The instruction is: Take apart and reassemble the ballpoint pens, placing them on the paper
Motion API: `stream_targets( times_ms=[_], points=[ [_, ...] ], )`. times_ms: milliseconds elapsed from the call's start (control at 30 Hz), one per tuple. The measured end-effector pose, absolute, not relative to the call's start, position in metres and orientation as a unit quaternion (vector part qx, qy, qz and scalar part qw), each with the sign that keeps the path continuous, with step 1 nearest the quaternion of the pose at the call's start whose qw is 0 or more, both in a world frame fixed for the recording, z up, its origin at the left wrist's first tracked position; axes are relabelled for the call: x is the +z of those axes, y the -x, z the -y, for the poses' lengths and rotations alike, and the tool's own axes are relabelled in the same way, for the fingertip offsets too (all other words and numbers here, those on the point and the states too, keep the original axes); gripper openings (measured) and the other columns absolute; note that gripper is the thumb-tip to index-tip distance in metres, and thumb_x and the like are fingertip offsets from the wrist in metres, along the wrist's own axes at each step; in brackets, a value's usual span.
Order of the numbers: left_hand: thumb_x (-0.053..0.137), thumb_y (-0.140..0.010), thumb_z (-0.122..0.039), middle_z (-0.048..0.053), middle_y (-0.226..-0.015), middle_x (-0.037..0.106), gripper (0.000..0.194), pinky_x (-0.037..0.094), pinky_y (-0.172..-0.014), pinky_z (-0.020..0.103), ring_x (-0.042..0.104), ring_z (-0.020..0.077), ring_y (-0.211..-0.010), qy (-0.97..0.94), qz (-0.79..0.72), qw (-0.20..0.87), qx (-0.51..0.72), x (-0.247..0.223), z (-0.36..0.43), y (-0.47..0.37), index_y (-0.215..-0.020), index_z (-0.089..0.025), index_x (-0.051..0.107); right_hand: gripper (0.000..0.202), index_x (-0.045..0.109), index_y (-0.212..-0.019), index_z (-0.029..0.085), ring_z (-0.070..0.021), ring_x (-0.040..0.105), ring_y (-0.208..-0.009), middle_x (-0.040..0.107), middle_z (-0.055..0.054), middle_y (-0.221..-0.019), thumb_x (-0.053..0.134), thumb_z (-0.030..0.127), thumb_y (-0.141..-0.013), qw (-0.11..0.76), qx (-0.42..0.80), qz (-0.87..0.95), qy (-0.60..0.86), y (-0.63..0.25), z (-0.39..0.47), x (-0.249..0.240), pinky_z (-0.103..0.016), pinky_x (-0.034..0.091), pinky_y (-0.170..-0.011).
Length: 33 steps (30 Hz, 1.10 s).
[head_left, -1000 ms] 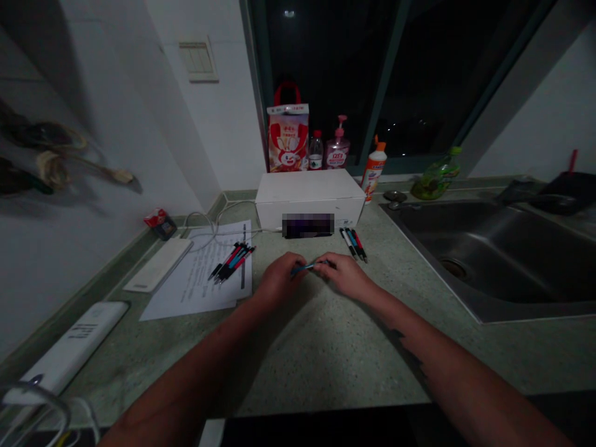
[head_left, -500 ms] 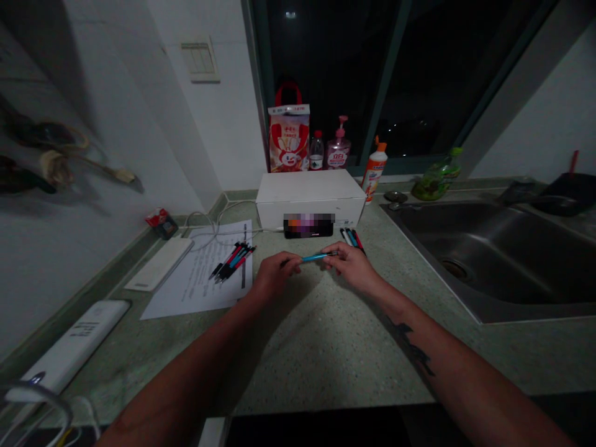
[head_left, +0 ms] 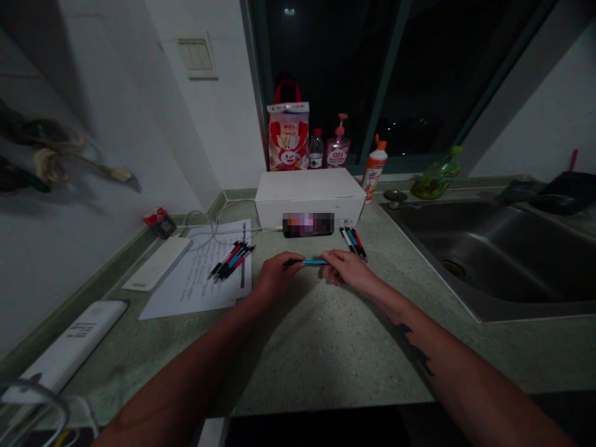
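Pen: slim, blue-barrelled and dark-ended, held between the two hands, its blue middle bare in the gap.
Left grip: left hand pinching the dark end, some of which shows among the fingers.
Right grip: right hand closed on the opposite end, its fingertips hiding that tip; the lower fingers curl beneath.
Long axis: nearly level, running crosswise from one grip to the other, rather than away from the body.
Nearer hand: neither; each touches its own end.
Under the grip: speckled grey-green stone bench; how high the pen is above it I cannot tell.
Just beyond the right grip: row of slim pens with white, blue and red barrels, side by side, pointing away at a slant.
Left of the left grip: pile of black, red and blue pens on a printed white paper sheet.
Farther ahead: long white cardboard box.
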<state>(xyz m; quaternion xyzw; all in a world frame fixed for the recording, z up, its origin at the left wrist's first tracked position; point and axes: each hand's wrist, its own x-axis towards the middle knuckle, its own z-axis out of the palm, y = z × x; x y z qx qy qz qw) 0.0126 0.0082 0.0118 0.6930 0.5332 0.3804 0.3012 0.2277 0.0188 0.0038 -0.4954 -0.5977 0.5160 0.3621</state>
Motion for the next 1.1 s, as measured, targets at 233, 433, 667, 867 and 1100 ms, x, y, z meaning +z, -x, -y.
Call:
stream_targets(
  times_ms=[233, 433, 667, 867, 1100],
  points=[
    [0.068, -0.086, -0.021, 0.003, -0.098, 0.079, 0.012, 0.057, -0.088, 0.033, 0.072, 0.0196, -0.092, -0.699, -0.524, 0.299, 0.384, 0.0100, -0.0075, -0.0134, -0.095, -0.022, 0.077, 0.035, 0.070, -0.098, 0.019, -0.0121, 0.057, -0.057, 0.069, -0.001, -0.075, 0.074, 0.047, -0.078, 0.410, 0.468, 0.614, 0.485, -0.2269, -0.0199, 0.0007, -0.022, 0.043, -0.047],
    [0.068, -0.087, -0.021, 0.004, -0.098, 0.079, 0.013, 0.056, -0.086, 0.034, 0.072, 0.0195, -0.090, -0.710, -0.511, 0.301, 0.379, 0.0091, -0.0070, -0.0133, -0.096, -0.021, 0.076, 0.031, 0.070, -0.084, 0.018, -0.0119, 0.054, -0.054, 0.066, -0.002, -0.067, 0.063, 0.048, -0.086, 0.359, 0.458, 0.645, 0.495, -0.2271, -0.0171, 0.0034, -0.023, 0.040, -0.048],
    [0.067, -0.086, -0.021, 0.004, -0.098, 0.079, 0.013, 0.057, -0.087, 0.035, 0.072, 0.0202, -0.091, -0.711, -0.517, 0.294, 0.375, 0.0100, -0.0061, -0.0136, -0.096, -0.022, 0.076, 0.043, 0.068, -0.073, 0.019, -0.0128, 0.051, -0.051, 0.061, -0.001, -0.060, 0.053, 0.054, -0.093, 0.328, 0.460, 0.664, 0.490, -0.2270, -0.0175, 0.0011, -0.025, 0.039, -0.050],
    [0.069, -0.086, -0.019, 0.004, -0.097, 0.079, 0.012, 0.057, -0.086, 0.033, 0.072, 0.0195, -0.089, -0.710, -0.519, 0.282, 0.383, 0.0089, -0.0075, -0.0130, -0.095, -0.022, 0.076, 0.024, 0.074, -0.096, 0.021, -0.0173, 0.064, -0.078, 0.074, -0.005, -0.091, 0.068, 0.042, -0.085, 0.374, 0.413, 0.691, 0.461, -0.2265, -0.0170, 0.0041, -0.028, 0.048, -0.069],
    [0.070, -0.086, -0.019, 0.004, -0.096, 0.078, 0.011, 0.056, -0.085, 0.033, 0.072, 0.0192, -0.089, -0.724, -0.518, 0.273, 0.365, 0.0081, -0.0050, -0.0155, -0.095, -0.021, 0.077, 0.020, 0.072, -0.084, 0.020, -0.0176, 0.064, -0.075, 0.071, -0.003, -0.078, 0.060, 0.034, -0.092, 0.342, 0.360, 0.727, 0.475, -0.2264, -0.0154, 0.0013, -0.029, 0.048, -0.072]
  ],
)
